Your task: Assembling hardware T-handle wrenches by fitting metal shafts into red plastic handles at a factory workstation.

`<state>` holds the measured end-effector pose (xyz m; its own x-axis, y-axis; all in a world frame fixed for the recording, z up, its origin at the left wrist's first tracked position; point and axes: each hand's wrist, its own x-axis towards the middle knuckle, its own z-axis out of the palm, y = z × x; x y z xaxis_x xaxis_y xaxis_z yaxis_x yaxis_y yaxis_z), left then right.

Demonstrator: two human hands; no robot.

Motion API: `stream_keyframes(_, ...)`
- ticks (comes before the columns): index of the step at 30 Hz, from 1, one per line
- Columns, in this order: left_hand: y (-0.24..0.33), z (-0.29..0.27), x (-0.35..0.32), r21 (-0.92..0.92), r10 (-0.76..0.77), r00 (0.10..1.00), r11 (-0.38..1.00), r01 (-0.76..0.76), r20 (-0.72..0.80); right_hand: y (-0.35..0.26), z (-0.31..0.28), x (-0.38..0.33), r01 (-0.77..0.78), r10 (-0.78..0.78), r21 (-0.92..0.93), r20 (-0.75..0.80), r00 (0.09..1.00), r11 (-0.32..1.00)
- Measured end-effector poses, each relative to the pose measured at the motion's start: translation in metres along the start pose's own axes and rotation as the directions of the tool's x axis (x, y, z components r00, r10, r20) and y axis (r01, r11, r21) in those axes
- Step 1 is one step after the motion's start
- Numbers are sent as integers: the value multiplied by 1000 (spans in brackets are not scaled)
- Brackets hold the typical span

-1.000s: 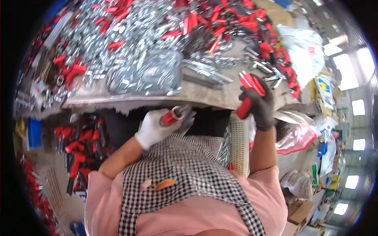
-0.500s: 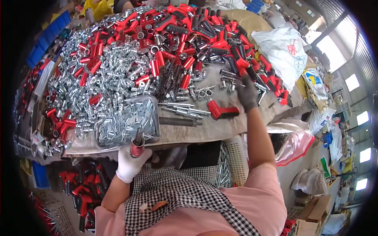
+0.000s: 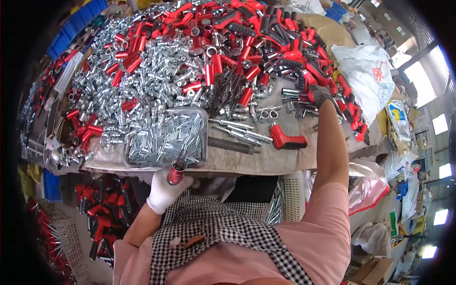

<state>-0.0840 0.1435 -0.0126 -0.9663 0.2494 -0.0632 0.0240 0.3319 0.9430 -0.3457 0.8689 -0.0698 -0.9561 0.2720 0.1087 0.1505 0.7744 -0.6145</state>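
In my white-gloved left hand [image 3: 164, 192] is a short red metal sleeve [image 3: 176, 176], held upright in closed fingers. A dark coil spring [image 3: 181, 157] sticks up out of its open top. This hand is just in front of a clear plastic tub [image 3: 205, 135] full of small silver pins [image 3: 166, 137]. At the right of the table, my right hand [image 3: 321, 96], in a dark grey glove, has its fingers curled down among chrome tubes [image 3: 293, 94] and red-and-black handles [image 3: 316, 73]. What those fingers grip is hidden.
A big heap of silver fittings [image 3: 156, 71] and red sleeves covers the table's left and middle. One red handle [image 3: 287, 138] lies alone near the front edge, beside metal rods [image 3: 240, 132]. Dark springs [image 3: 225, 92] are piled behind. A white sack [image 3: 363, 76] stands right; a crate [image 3: 293, 194] is below.
My right hand has drawn back slightly from a red-and-black handle and curled in by the chrome tubes. The view has shifted. My left hand still holds the sleeve and spring.
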Motion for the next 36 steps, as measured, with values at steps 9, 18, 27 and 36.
stream_keyframes(9,9,-3,-38,168,152,987,976,-141,-55,-267,44,-195,534,-511,472,-190,838,701)
stream_keyframes(18,-17,-26,-53,509,257,963,821,-259,75,-362,60,-355,-271,-368,694,624,690,667)
stream_keyframes(27,-10,-29,-71,629,240,957,721,-289,165,-418,93,-408,-27,-368,418,826,427,908)
stream_keyframes(36,-2,-38,-67,192,-258,497,965,180,829,-424,111,-409,933,-871,325,400,-284,-155)
